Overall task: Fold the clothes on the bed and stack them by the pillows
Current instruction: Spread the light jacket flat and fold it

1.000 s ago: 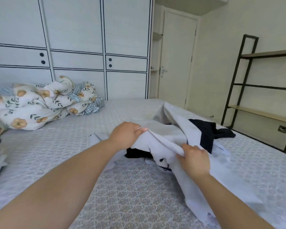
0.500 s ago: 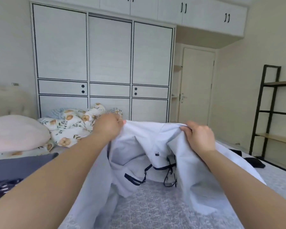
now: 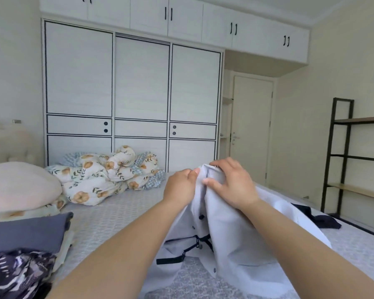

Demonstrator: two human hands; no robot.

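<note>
Gripping the white shirt (image 3: pixel 229 240) above the bed (image 3: pixel 121 214), left hand (image 3: pixel 179 188) and right hand (image 3: pixel 231 184) apparently pinch its collar.

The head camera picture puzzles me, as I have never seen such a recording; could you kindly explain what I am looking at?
There is no machine here: a camera worn on a person's head looks forward and down over their own bare arms. The left hand and right hand are close together, fingers gripping the top of a white shirt raised above the bed. A dark garment lies to the right. At left are a pink pillow, a floral quilt and a grey folded cloth. A wardrobe stands behind.
</note>
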